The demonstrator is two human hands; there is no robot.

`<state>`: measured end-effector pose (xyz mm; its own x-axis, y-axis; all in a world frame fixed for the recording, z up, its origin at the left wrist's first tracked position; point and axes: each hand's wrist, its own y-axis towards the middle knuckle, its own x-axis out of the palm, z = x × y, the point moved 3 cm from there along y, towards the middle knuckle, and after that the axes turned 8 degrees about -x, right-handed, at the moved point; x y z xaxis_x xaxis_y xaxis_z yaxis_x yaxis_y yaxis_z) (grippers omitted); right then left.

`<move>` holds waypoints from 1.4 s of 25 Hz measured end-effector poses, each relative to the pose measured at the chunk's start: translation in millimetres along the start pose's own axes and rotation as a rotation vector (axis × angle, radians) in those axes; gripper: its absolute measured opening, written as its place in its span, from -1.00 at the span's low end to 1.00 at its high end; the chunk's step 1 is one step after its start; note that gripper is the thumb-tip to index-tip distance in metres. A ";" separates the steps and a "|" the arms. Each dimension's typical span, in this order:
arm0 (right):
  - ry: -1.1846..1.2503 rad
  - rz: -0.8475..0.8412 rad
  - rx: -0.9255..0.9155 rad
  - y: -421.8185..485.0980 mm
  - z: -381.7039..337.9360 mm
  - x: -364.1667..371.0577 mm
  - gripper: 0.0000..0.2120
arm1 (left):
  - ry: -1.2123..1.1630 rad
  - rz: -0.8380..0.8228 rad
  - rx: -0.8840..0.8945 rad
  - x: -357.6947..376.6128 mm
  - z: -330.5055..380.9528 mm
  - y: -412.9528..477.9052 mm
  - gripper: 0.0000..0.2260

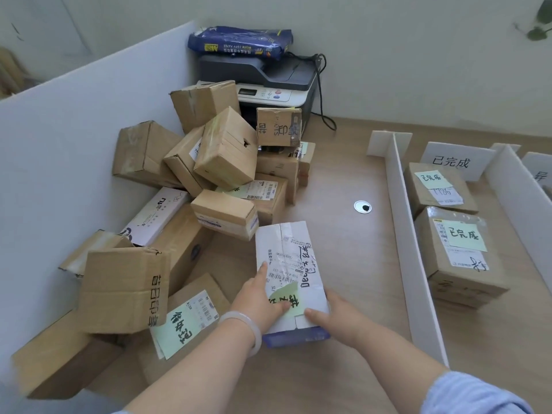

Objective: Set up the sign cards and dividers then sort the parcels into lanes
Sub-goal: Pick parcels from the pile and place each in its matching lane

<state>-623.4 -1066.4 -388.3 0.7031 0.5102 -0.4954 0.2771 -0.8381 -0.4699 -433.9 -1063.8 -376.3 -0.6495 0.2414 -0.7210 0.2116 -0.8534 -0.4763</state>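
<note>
Now 2 parcels [441, 186] btw dividers [403, 222]

Grey printer [268, 82], blue copy paper pack [239, 41] on top, black cable [322, 97]

White printed carton [286, 258] with pale green sticky note [286, 292], brown cardboard parcels [227, 150] to its left, white corrugated divider [403, 210] to its right

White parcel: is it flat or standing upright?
Flat: the white parcel has its labelled face up; left hand and right hand hold its near end.
</note>
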 end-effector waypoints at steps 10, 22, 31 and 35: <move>0.264 0.187 0.025 -51.4 -2.6 -98.1 -0.51 | -0.133 -0.044 0.100 -2.5 89.6 -25.4 -0.10; 0.176 0.141 -0.142 -74.6 -19.3 -142.0 -0.46 | 0.660 0.053 0.529 -20.7 149.8 -52.2 0.18; 0.107 0.097 -0.204 -79.3 -44.2 -131.5 -0.61 | 0.578 -0.145 0.491 -25.3 135.7 -48.4 -0.06; 0.089 0.138 -0.273 -77.7 -54.4 -133.4 -0.60 | 0.470 -0.146 0.503 -30.8 133.8 -50.0 -0.13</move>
<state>-703.1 -1079.9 -246.0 0.7973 0.3796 -0.4692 0.3323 -0.9251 -0.1839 -522.2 -1090.4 -263.0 -0.2372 0.4470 -0.8625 -0.2904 -0.8799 -0.3761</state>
